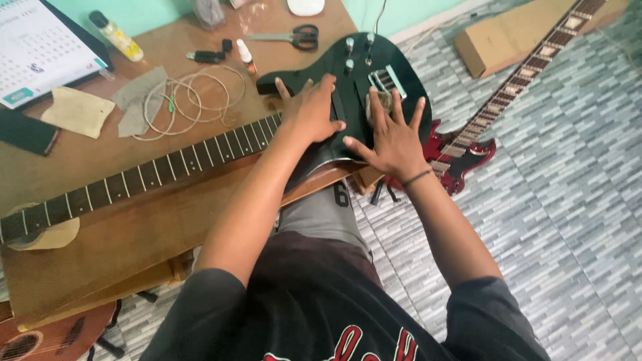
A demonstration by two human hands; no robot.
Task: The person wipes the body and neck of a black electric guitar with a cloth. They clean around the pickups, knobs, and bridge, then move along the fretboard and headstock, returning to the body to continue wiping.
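Grey tiled floor runs beside the wooden desk (134, 234), where a black electric guitar (348, 73) lies flat, its neck stretching left. Left hand (311, 110) rests open, palm down on the guitar body; right hand (394, 137) — fingers spread — presses a small cloth (380, 101) against it. Coiled strings (194, 100) and scissors (294, 37) lie nearby — a red guitar (468, 150) rests on the floor.

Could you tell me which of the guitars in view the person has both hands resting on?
The black electric guitar on the wooden table; the red one lies untouched on the floor.
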